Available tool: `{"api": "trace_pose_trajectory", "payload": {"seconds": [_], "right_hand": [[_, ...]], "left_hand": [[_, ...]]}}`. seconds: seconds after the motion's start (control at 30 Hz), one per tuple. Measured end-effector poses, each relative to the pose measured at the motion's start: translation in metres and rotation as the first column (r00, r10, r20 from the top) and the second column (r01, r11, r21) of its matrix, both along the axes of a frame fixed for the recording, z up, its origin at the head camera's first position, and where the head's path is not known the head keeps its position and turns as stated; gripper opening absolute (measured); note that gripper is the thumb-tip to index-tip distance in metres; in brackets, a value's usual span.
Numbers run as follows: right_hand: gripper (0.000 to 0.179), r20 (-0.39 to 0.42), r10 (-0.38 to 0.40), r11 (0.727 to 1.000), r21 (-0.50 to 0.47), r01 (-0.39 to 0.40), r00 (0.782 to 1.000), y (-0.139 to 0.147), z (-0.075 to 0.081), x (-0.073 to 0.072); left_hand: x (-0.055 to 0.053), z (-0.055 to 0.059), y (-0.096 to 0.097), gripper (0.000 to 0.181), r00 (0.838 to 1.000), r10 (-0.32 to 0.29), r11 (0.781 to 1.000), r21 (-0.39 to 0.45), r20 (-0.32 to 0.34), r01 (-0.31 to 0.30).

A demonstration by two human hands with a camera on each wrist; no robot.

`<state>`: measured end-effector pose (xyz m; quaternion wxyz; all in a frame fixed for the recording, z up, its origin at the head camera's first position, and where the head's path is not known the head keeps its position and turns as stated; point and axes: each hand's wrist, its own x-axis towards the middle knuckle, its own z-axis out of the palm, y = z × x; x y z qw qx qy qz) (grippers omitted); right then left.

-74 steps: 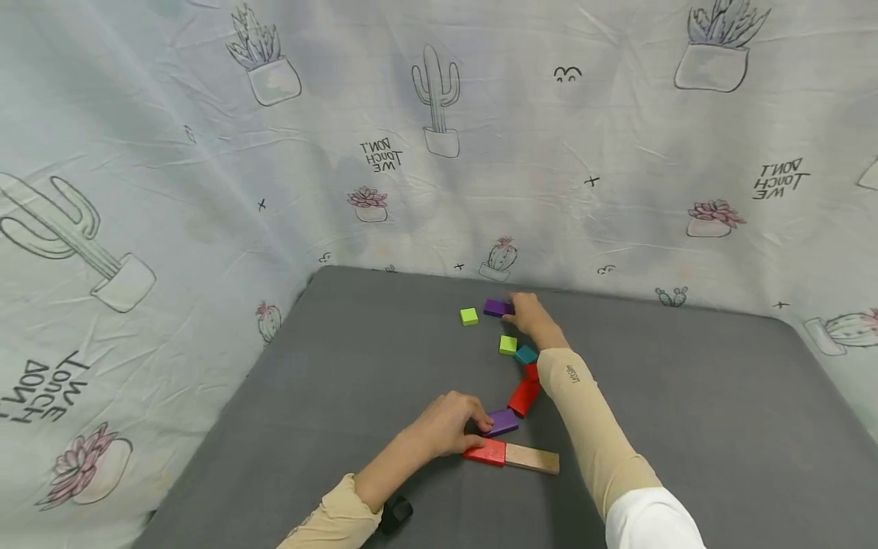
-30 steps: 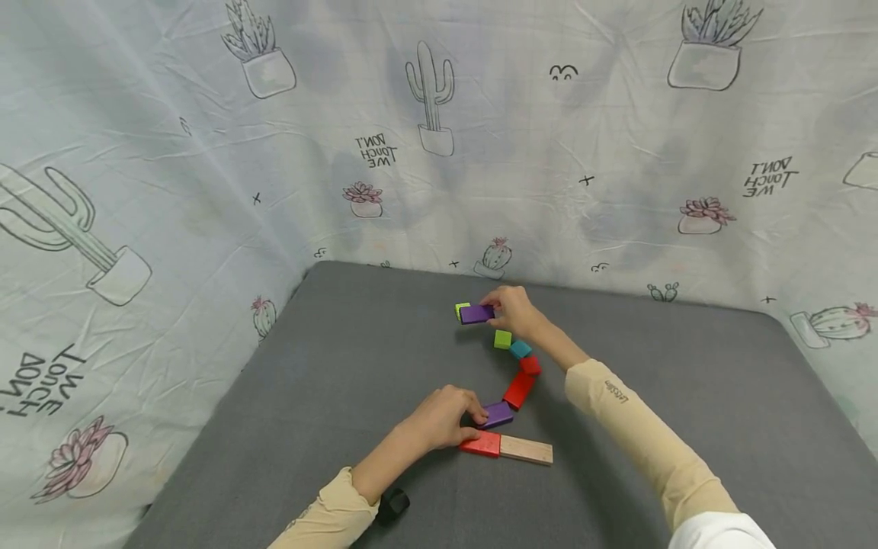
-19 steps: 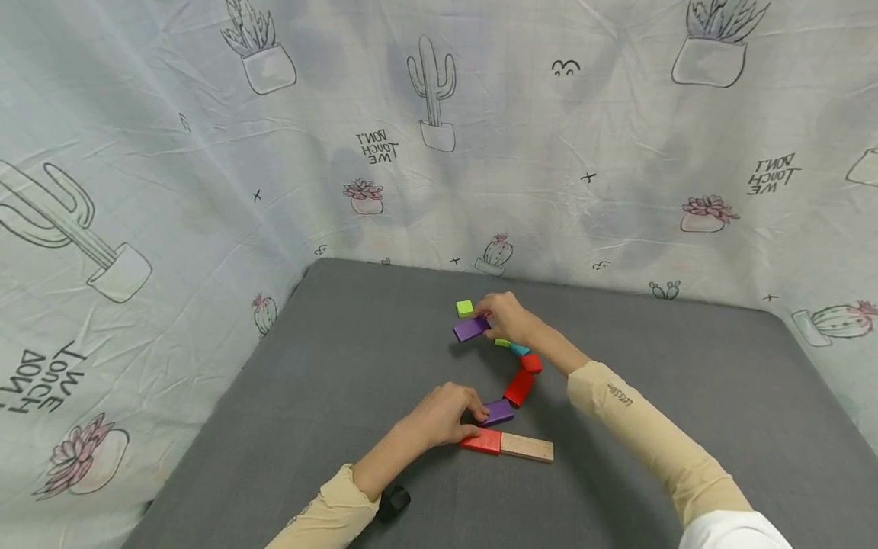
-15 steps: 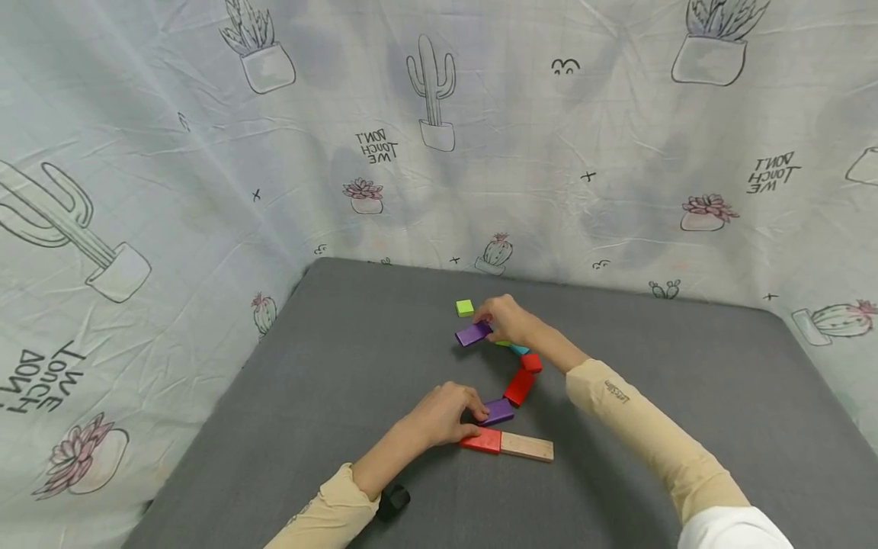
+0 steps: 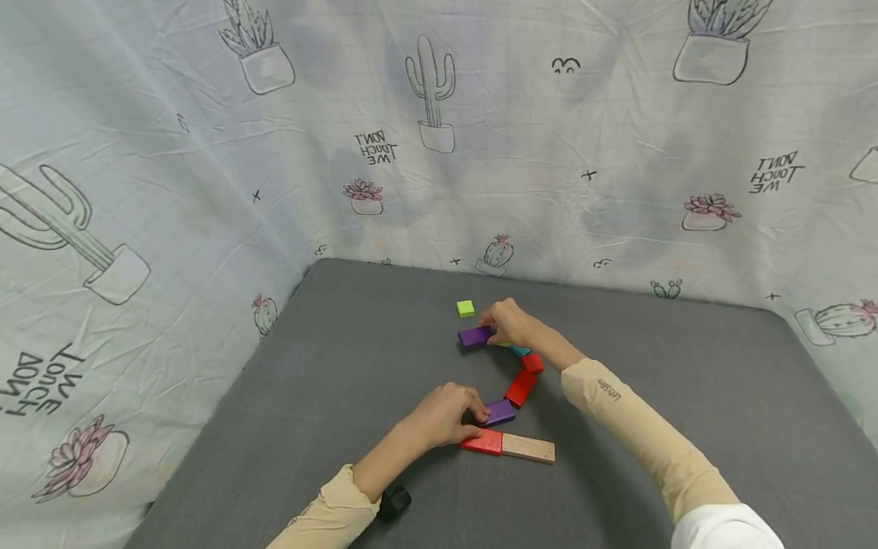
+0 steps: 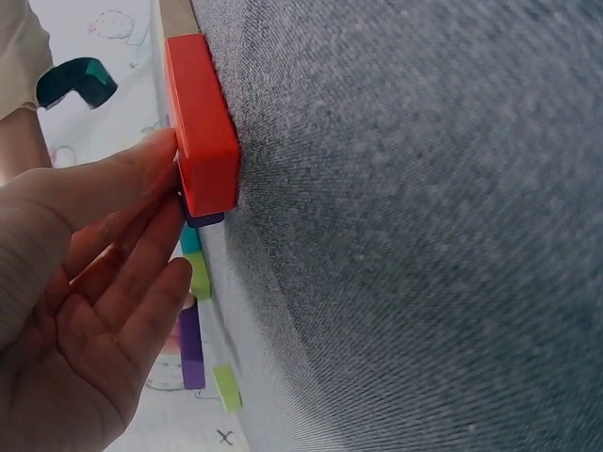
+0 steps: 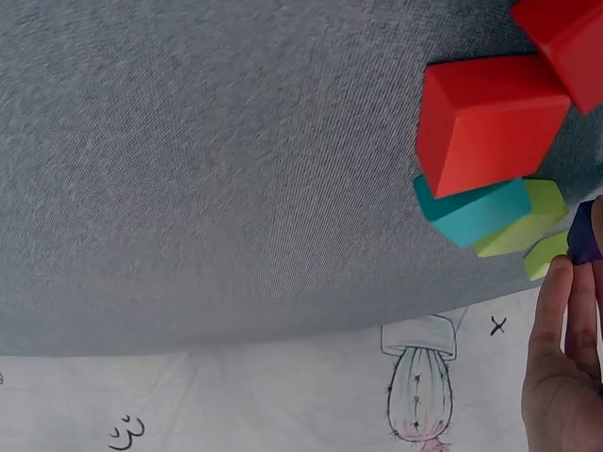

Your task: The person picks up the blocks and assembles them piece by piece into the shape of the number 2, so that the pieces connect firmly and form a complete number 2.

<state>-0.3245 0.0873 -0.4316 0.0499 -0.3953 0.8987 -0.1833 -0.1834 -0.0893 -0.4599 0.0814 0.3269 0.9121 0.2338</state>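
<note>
My right hand [image 5: 511,322] pinches one end of a dark purple wooden block [image 5: 474,336], low over the table at the far end of a curved row of blocks. Partly behind this hand are a lime block [image 7: 528,221] and a teal block [image 7: 480,212]. A small red block [image 5: 533,364] and a longer red block [image 5: 521,388] continue the curve. My left hand [image 5: 442,415] rests by the near end, fingertips on a second purple block [image 5: 498,412] and thumb against a red block [image 6: 203,127]. End to end with that red one lies a natural wood block [image 5: 528,448].
A lone lime block [image 5: 465,309] lies at the back, beyond the held block. The grey cloth-covered table [image 5: 652,396] meets a printed curtain [image 5: 521,152] behind and at the left. A black object [image 5: 395,502] sits by the left sleeve.
My right hand has brought the purple block from the back of the table leftward, then nearer, to the row's far end beside the lime block. The left hand has stayed in place.
</note>
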Motion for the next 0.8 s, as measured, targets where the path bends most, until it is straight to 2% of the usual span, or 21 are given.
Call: {"api": "trace_pose_trajectory", "payload": {"seconds": [0.2,0.57,0.8], "right_hand": [[0.026,0.013,-0.021,1.000,0.000,0.021,1.000,-0.0022,-0.0036,-0.0013],[0.026,0.054,-0.041,0.997,0.063,0.037,0.998,-0.0013,-0.0088,-0.0077],[0.023,0.109,-0.009,1.000,0.004,0.009,0.994,0.0047,-0.0055,-0.0100]], "left_hand": [[-0.0013,0.0008,-0.0003,0.016,1.000,-0.006,1.000,-0.006,-0.001,0.006],[0.0005,-0.0005,-0.0002,0.016,1.000,-0.004,1.000,0.001,-0.010,0.004],[-0.0001,-0.0001,0.0004,0.015,1.000,-0.004,1.000,0.014,-0.008,0.004]]}}
